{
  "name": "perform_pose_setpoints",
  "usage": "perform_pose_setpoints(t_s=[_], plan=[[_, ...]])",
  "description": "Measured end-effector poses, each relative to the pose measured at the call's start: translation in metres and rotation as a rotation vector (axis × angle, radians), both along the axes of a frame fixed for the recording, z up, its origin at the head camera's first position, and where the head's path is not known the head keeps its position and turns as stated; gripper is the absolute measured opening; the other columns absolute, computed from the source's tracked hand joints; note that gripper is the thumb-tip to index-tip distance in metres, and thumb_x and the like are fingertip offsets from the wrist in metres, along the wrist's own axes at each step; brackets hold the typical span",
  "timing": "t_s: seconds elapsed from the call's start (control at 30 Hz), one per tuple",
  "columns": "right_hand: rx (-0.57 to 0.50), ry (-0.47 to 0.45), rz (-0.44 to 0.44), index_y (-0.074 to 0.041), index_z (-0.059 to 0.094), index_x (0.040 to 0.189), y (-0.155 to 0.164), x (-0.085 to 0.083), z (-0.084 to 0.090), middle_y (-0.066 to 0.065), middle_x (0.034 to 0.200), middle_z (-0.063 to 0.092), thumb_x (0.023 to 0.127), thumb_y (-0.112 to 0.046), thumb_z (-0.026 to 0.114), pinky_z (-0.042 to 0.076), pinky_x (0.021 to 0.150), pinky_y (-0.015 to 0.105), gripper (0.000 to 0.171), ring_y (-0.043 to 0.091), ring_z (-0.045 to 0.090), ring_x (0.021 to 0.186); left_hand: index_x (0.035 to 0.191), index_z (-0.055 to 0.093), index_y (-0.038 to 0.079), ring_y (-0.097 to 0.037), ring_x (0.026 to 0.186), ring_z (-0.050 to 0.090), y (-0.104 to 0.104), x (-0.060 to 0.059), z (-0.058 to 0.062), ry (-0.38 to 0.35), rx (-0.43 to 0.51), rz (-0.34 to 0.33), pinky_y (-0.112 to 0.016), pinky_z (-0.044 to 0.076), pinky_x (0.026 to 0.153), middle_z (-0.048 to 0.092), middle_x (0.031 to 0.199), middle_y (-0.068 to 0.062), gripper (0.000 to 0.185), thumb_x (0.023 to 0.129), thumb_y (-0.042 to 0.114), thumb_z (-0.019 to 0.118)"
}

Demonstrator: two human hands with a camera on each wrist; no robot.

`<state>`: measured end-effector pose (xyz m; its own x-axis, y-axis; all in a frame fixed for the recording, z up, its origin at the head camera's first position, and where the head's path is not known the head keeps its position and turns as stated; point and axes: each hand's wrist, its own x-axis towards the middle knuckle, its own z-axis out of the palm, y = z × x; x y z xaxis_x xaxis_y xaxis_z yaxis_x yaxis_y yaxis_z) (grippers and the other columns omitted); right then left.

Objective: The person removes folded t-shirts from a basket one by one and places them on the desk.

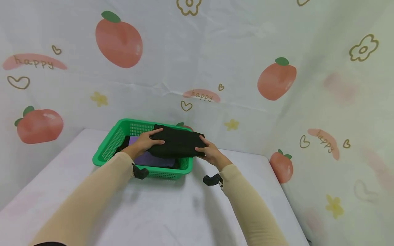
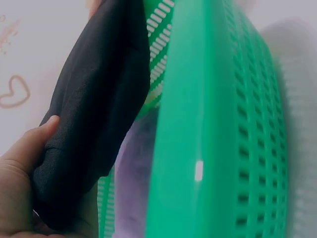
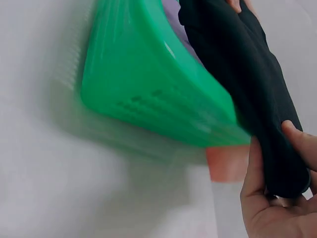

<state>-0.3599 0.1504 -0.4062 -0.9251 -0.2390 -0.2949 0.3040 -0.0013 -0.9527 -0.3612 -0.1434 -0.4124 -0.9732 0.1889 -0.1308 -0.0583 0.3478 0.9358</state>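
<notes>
- Left hand point(image 1: 144, 142) gripped left end of folded black cloth point(image 1: 180, 141)
- Right hand point(image 1: 211, 153) pinched its right end
- Cloth was near head-view centre, overlapping right part of green basket point(image 1: 166, 171)
- Purple item point(image 1: 154, 161) lay in basket, lower left of frame centre

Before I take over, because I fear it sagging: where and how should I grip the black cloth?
Pinch the black cloth at its two short ends, coming from left and right, thumb on one face and fingers on the other. It looks long and soft, so holding one end would likely let it droop; the left hand and right hand hold both ends.
</notes>
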Motion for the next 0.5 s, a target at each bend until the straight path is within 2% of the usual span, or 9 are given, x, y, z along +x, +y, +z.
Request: perform_pose_setpoints(t_s=[0.1,0.2,0.5], plan=[[-0.016,0.001,0.001,-0.026,0.023,0.158,0.011,0.0,-0.002,0.018,0.164,0.007,0.097,0.007,0.053,0.032,0.115,0.05,0.075,0.037,0.036,0.141,0.155,0.033,0.028,-0.044,0.149,0.01,0.01,-0.003,-0.003,-0.018,0.041,0.002,-0.058,0.027,0.115,0.0,0.165,-0.016,0.074,0.092,0.024,0.072],[-0.031,-0.01,0.003,-0.026,0.021,0.158,0.02,0.0,-0.005,0.018,0.164,0.007,0.098,0.007,0.051,0.031,0.115,0.05,0.075,0.037,0.036,0.142,0.155,0.034,0.029,-0.043,0.149,0.012,0.019,-0.004,-0.004,-0.021,0.042,0.0,-0.057,0.028,0.115,0.001,0.165,-0.016,0.074,0.092,0.024,0.072],[-0.029,-0.024,0.006,-0.029,0.021,0.158,0.041,-0.002,-0.003,0.017,0.164,0.007,0.099,0.006,0.05,0.029,0.117,0.048,0.075,0.034,0.034,0.142,0.154,0.036,0.028,-0.043,0.149,0.01,0.036,-0.006,-0.004,-0.009,0.053,-0.004,-0.058,0.025,0.116,0.003,0.165,-0.016,0.073,0.091,0.024,0.073]])
